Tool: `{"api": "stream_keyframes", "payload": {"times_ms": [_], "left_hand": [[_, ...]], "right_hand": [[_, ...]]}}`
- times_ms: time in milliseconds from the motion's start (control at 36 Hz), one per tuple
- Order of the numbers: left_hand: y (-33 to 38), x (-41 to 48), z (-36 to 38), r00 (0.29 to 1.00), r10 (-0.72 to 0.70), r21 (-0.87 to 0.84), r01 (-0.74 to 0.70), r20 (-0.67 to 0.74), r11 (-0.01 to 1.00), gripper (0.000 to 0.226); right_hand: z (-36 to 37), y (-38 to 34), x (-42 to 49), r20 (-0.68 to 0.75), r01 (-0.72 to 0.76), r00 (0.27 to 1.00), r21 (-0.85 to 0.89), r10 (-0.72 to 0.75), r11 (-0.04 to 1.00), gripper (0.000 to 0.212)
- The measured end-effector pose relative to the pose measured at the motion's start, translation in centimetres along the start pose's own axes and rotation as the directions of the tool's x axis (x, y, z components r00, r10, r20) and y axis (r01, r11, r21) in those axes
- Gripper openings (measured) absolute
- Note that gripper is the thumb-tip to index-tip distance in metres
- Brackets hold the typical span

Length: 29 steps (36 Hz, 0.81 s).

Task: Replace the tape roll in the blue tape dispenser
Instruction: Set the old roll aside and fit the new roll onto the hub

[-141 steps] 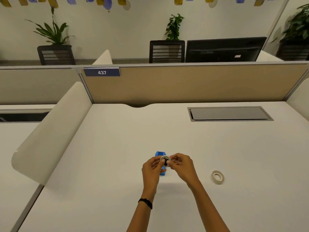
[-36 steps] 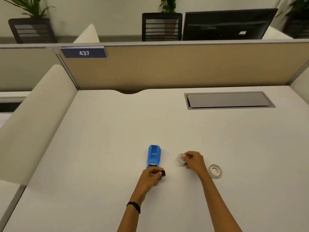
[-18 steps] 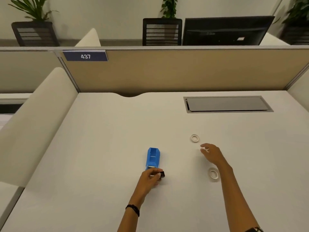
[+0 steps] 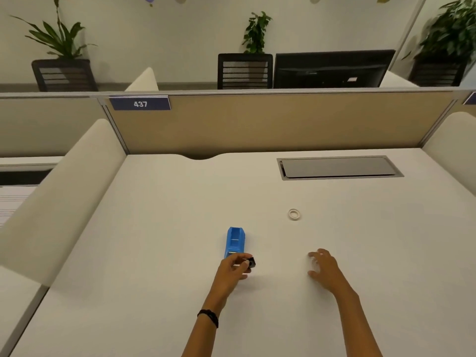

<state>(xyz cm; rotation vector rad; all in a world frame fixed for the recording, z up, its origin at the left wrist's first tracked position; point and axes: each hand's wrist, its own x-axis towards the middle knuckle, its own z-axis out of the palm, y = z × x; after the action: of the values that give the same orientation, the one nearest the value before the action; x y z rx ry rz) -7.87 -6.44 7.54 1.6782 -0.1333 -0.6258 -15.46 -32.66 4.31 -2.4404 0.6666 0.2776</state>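
The blue tape dispenser [image 4: 235, 240] lies lengthwise on the white table [image 4: 159, 228], its open cradle holding no roll. Just at its near end, the left hand [image 4: 233, 269] pinches a small black hub [image 4: 251, 263] between thumb and fingertips. One tape ring [image 4: 294, 214] lies flat farther back to the right, well apart from the dispenser. The right hand [image 4: 323, 269] hovers low over the table with fingers spread, gripping nothing; whether anything lies beneath it I cannot tell.
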Motion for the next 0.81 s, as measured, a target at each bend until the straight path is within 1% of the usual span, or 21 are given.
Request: {"api": "stream_keyframes", "payload": {"times_ms": [194, 278, 361, 472, 556, 611, 694, 806], "left_hand": [[0.4, -1.3, 0.4, 0.991, 0.079, -0.069, -0.087, -0.104, 0.994, 0.016], [0.5, -1.6, 0.5, 0.989, 0.091, -0.095, -0.103, -0.119, 0.99, 0.016], [0.5, -1.8, 0.6, 0.987, 0.102, -0.111, -0.116, -0.126, 0.987, 0.017], [0.6, -2.1, 0.8, 0.986, 0.118, -0.112, -0.132, -0.119, 0.985, 0.017], [0.7, -2.2, 1.0, 0.986, 0.122, -0.108, -0.135, -0.116, 0.985, 0.016], [0.7, -2.3, 1.0, 0.985, 0.123, -0.108, -0.136, -0.117, 0.985, 0.016], [0.8, -2.3, 1.0, 0.985, 0.127, -0.106, -0.14, -0.119, 0.985, 0.016], [0.8, -2.1, 0.8, 0.984, 0.134, -0.104, -0.146, -0.114, 0.984, 0.019]], "right_hand": [[1.9, -1.3, -2.9, -0.196, 0.007, 0.981, 0.002, -0.007, 1.0, 0.025], [2.2, -1.9, -3.6, -0.169, 0.02, 0.985, -0.048, -0.027, 0.999, 0.023], [2.2, -2.3, -3.9, -0.069, 0.027, 0.997, -0.063, -0.031, 0.998, 0.033], [1.5, -3.4, -4.2, 0.105, 0.042, 0.993, 0.059, -0.048, 0.997, 0.038], [0.9, -4.7, -4.6, 0.249, 0.053, 0.963, 0.182, -0.098, 0.982, 0.036], [0.7, -5.9, -4.9, 0.309, 0.047, 0.941, 0.291, -0.14, 0.956, 0.035], [0.6, -7.6, -5.1, 0.28, 0.064, 0.938, 0.436, -0.203, 0.898, 0.032], [0.5, -9.4, -5.2, 0.152, 0.089, 0.961, 0.618, -0.229, 0.781, 0.025]]}}
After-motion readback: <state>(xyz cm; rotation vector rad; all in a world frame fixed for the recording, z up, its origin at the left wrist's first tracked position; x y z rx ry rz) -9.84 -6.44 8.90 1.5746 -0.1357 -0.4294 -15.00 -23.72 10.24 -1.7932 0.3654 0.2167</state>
